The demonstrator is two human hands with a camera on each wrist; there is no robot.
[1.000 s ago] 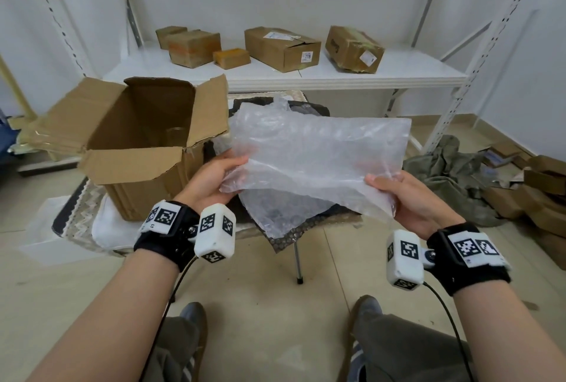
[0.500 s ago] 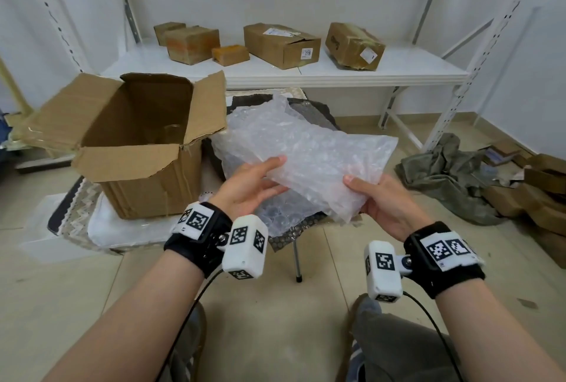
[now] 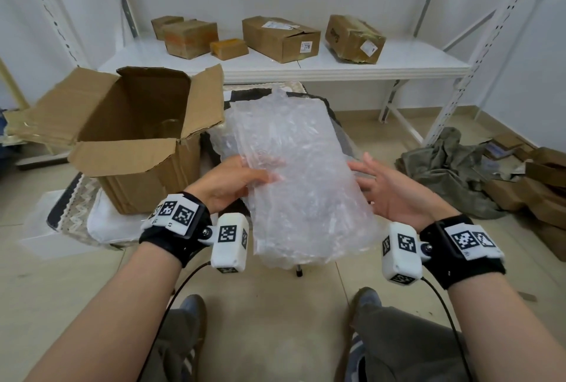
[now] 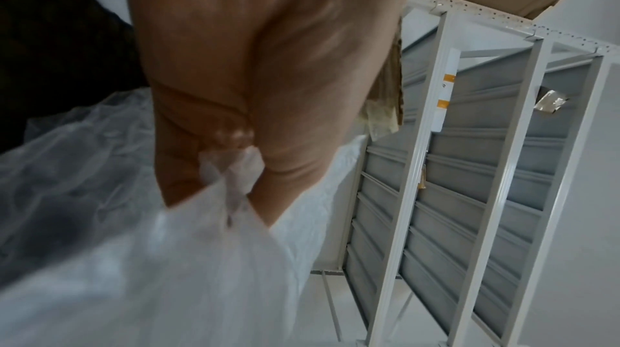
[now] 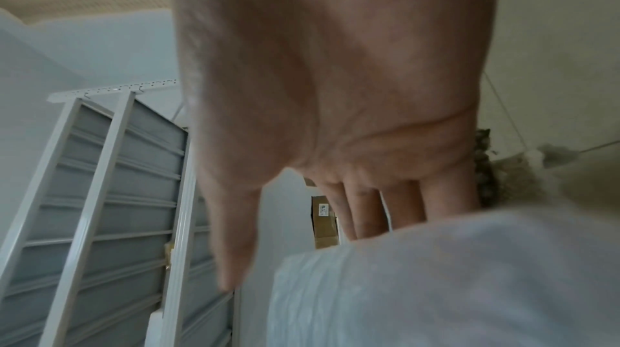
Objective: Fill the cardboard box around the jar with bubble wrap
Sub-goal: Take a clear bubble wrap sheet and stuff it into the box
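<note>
A folded sheet of clear bubble wrap (image 3: 294, 167) hangs lengthwise in front of me, above a small table. My left hand (image 3: 232, 179) grips its left edge, thumb on top and fingers underneath; in the left wrist view the left hand (image 4: 268, 74) pinches the bubble wrap (image 4: 134, 260). My right hand (image 3: 389, 188) stands beside the right edge with straight fingers, holding nothing; the right wrist view shows the right hand (image 5: 335, 87) flat behind the bubble wrap (image 5: 436, 273). The open cardboard box (image 3: 147, 179) stands at the left, with the glass jar (image 3: 169, 126) faintly visible inside.
More loose bubble wrap (image 3: 220, 139) lies on the table's dark cloth beside the box. A white shelf (image 3: 337, 66) behind carries several closed cartons. An olive cloth heap (image 3: 453, 173) and flattened cardboard (image 3: 536, 191) lie on the floor at the right.
The wide sheet has been folded into a narrower bundle and turned lengthwise. My right hand has let go and opened; my left hand now grips the bundle alone.
</note>
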